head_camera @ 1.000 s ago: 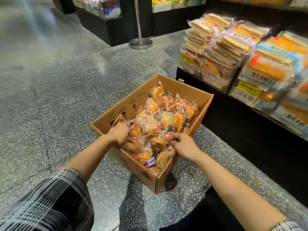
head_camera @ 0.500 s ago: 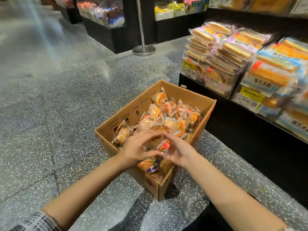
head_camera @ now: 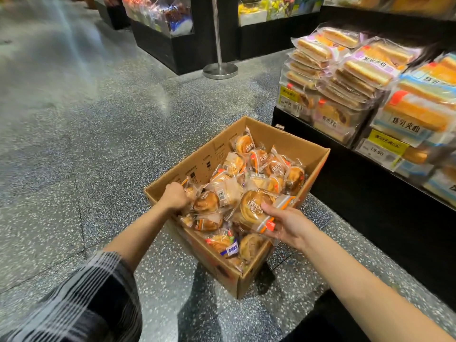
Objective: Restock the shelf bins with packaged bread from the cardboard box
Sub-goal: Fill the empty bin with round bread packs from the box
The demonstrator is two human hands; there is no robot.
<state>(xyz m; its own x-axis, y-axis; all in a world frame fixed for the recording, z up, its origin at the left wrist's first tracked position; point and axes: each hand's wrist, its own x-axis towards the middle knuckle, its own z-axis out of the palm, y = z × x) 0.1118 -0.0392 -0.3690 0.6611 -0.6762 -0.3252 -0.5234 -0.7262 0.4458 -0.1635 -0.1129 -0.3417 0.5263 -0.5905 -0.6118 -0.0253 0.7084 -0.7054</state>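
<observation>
— Where's your left hand (head_camera: 175, 196)?

— Your left arm reaches forward from a rolled-up plaid sleeve (head_camera: 84, 299), forearm bare. The hand is knuckles up, fingers curled tight and buried among the wrapped buns at the near-left side of the box; what they grip can't be made out.

— And your right hand (head_camera: 287, 224)?

— Your right forearm comes in bare from the lower right. The hand is turned palm inward, thumb on top, fingers underneath, pinching a bread packet (head_camera: 256, 209) by its edge.
</observation>
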